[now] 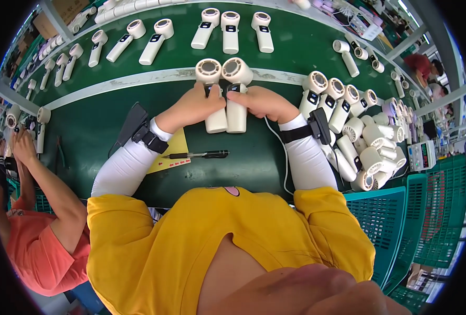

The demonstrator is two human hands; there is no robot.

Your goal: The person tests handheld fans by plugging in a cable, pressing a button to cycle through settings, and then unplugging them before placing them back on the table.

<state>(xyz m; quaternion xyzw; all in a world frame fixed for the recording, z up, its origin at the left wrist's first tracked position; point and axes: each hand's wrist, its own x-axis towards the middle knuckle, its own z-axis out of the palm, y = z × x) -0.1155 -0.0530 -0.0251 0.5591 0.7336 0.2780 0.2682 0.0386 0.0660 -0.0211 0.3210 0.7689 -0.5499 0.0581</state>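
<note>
Two white handheld fans stand side by side in front of me, their round heads pointing away. My left hand (195, 107) is closed round the left handheld fan (216, 123), its thumb near the dark display panel. Round the right handheld fan (236, 118) my right hand (264, 103) is closed, thumb against its dark panel. The two handles touch or nearly touch. Below my left wrist a black pen (199, 155) lies partly on a yellow sheet (177, 143) on the green table (233, 176).
More fans (230, 32) lie spaced on the green belt beyond a pale rail (123, 79). At right, a pile of fans (372, 149) sits beside a small meter (421, 156) and green crates (377, 220). A white cable (283, 152) runs under my right arm. A co-worker (49, 231) works at left.
</note>
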